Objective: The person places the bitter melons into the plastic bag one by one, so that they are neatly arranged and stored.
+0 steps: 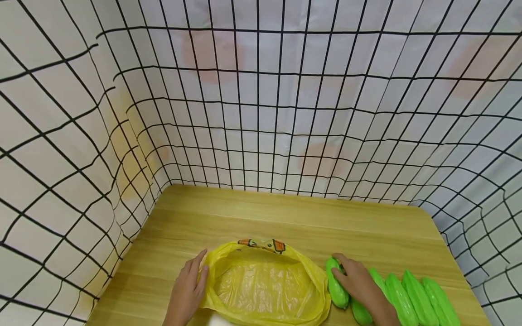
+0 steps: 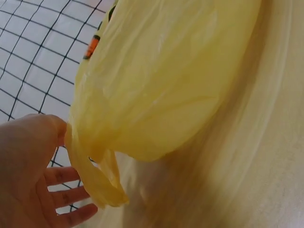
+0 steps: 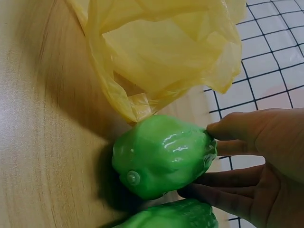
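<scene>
A yellow plastic bag (image 1: 265,285) stands on the table with its mouth spread wide and a printed pattern on its far rim. My left hand (image 1: 189,283) is at the bag's left side; in the left wrist view its thumb touches the bag's edge while the other fingers stay fairly straight. Right of the bag, my right hand (image 1: 359,280) holds a long, glossy green vegetable (image 1: 336,287) by its far end, between thumb and fingers. In the right wrist view this green vegetable (image 3: 164,154) lies close to the bag's rim, with another one beside it.
Several more green vegetables (image 1: 412,299) lie in a row at the right, partly behind my right forearm. A wooden table (image 1: 285,213) carries everything. Black wire mesh (image 1: 261,108) with pale sheeting behind it encloses the back and sides. Something white (image 1: 218,319) shows at the front edge.
</scene>
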### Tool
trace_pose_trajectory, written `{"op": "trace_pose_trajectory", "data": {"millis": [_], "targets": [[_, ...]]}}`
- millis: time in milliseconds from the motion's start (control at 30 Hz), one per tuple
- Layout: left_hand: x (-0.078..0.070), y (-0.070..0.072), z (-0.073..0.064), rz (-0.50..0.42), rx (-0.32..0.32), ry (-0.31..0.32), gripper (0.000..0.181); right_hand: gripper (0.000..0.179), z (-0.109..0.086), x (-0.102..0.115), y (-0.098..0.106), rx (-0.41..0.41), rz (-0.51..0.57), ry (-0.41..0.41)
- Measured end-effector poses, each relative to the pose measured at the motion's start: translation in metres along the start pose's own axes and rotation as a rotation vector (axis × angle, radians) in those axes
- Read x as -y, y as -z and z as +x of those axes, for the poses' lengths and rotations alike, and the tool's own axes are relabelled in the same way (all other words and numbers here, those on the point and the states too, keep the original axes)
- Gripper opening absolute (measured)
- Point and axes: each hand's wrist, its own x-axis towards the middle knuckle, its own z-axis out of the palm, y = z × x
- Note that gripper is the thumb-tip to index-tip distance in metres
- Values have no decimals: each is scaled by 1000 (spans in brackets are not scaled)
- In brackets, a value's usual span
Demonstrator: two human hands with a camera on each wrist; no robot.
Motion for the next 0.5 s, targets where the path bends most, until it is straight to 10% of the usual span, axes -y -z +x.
{"op": "trace_pose_trajectory", "data": {"millis": [500], "targets": [[9,-5,-2,-218,17,34,45,44,3,3,0,25,47,-6]]}}
